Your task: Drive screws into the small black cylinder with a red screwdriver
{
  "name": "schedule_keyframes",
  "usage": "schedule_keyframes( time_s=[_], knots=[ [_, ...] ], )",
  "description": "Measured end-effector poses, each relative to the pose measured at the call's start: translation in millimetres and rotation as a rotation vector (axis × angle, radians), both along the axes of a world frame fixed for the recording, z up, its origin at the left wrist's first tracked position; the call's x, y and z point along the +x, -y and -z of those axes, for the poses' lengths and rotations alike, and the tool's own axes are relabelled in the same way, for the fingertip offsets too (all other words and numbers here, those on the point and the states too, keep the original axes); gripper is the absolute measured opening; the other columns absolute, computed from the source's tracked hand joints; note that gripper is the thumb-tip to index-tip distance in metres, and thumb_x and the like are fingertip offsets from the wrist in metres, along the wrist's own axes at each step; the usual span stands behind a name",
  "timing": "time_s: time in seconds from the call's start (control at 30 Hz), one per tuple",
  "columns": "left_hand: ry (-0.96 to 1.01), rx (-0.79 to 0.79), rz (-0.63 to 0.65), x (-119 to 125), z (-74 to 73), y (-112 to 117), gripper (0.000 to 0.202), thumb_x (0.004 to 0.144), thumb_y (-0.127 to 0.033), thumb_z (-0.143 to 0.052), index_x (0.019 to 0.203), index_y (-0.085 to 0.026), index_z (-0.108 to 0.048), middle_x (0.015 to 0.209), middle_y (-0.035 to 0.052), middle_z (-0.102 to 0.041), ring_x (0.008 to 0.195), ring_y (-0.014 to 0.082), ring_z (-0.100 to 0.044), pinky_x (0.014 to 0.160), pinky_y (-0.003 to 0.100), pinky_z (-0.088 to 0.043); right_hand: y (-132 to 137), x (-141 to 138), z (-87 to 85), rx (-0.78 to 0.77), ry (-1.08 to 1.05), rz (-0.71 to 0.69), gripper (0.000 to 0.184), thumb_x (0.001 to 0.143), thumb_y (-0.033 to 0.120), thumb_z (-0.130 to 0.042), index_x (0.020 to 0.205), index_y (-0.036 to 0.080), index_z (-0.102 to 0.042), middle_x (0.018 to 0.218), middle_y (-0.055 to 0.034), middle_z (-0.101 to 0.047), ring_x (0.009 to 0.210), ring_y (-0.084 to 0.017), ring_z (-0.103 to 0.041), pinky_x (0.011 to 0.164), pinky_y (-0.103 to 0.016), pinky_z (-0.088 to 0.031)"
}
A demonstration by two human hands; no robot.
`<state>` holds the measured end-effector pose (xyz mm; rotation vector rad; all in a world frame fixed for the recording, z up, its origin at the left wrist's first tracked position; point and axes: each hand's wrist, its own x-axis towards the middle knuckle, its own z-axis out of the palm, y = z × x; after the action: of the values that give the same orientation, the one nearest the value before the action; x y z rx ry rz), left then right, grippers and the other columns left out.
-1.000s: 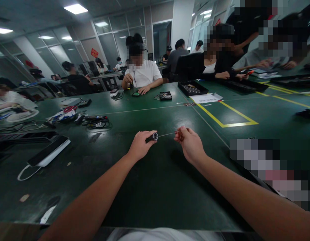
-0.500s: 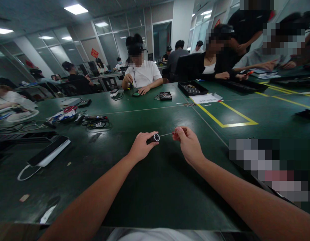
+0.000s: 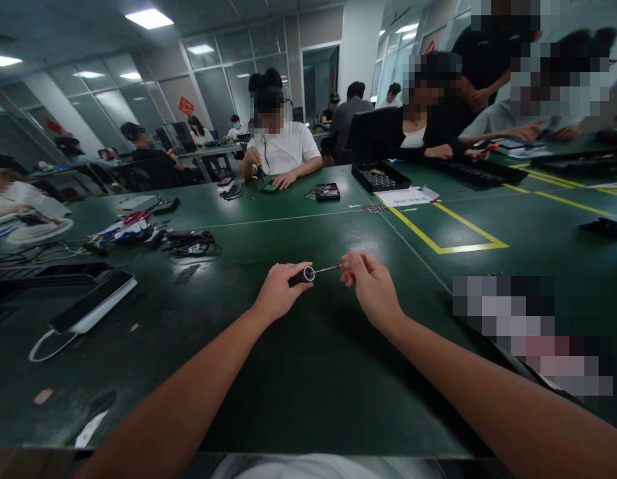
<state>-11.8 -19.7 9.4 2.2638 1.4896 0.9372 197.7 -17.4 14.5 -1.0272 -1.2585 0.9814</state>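
pinching a screwdriver (image 3: 326, 269) in right hand (image 3: 373, 287), aimed leftward from that grip at the silver-rimmed black cylinder (image 3: 299, 276) clasped in left hand (image 3: 278, 293)

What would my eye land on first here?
Probably the centre, where the left hand grips a flashlight-like black cylinder and the right hand holds a slim screwdriver, its shaft pointed at the cylinder's bright-ringed end. Farther off to the right, yellow tape stands out on the green tabletop.
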Motion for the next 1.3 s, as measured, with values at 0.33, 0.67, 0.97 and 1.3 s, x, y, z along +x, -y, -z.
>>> schedule_keyframes(
  time_s=[0.33,0.67,0.97,1.3],
  knots=[
    [-0.006,-0.006,-0.012,-2,-2.0,0,0.039,0.089,-0.025,-0.071,0.127,-0.029,-0.065,0.118,0.0027,-0.070,0.106,0.0239,-0.061,0.098,0.042,-0.043,8,1,-5.5,0.047,0.121,-0.016,0.020,0.094,0.037,-0.047,0.098,0.024,-0.063,0.076,0.0001,-0.061,0.069,-0.018,-0.056,0.063,-0.031,-0.043],
    [-0.020,-0.033,-0.033,1,-6.3,2,0.040,0.088,-0.025,-0.071,0.127,-0.028,-0.065,0.114,0.0033,-0.071,0.101,0.0240,-0.061,0.097,0.042,-0.044,8,-1,-4.4,0.066,0.100,0.018,0.014,0.092,0.034,-0.053,0.102,0.025,-0.058,0.085,-0.0003,-0.063,0.077,-0.019,-0.059,0.073,-0.034,-0.045],
    [-0.075,0.037,-0.024,-1,-8.3,3,0.037,0.091,-0.027,-0.068,0.128,-0.031,-0.063,0.125,0.0028,-0.068,0.120,0.0247,-0.057,0.118,0.057,-0.023,-16,2,9.6,-0.296,-0.369,-0.006,0.029,0.084,0.050,-0.062,0.073,0.024,-0.056,0.064,-0.0006,-0.055,0.057,-0.018,-0.053,0.063,-0.038,-0.053],
    [-0.072,-0.029,-0.033,-1,-6.1,1,0.039,0.090,-0.027,-0.070,0.127,-0.031,-0.064,0.123,0.0031,-0.069,0.119,0.0254,-0.058,0.118,0.060,-0.021,-8,-3,5.1,-0.199,-0.288,0.055,0.023,0.084,0.046,-0.064,0.082,0.024,-0.060,0.076,-0.0011,-0.063,0.068,-0.017,-0.059,0.067,-0.034,-0.053]
  ],
)
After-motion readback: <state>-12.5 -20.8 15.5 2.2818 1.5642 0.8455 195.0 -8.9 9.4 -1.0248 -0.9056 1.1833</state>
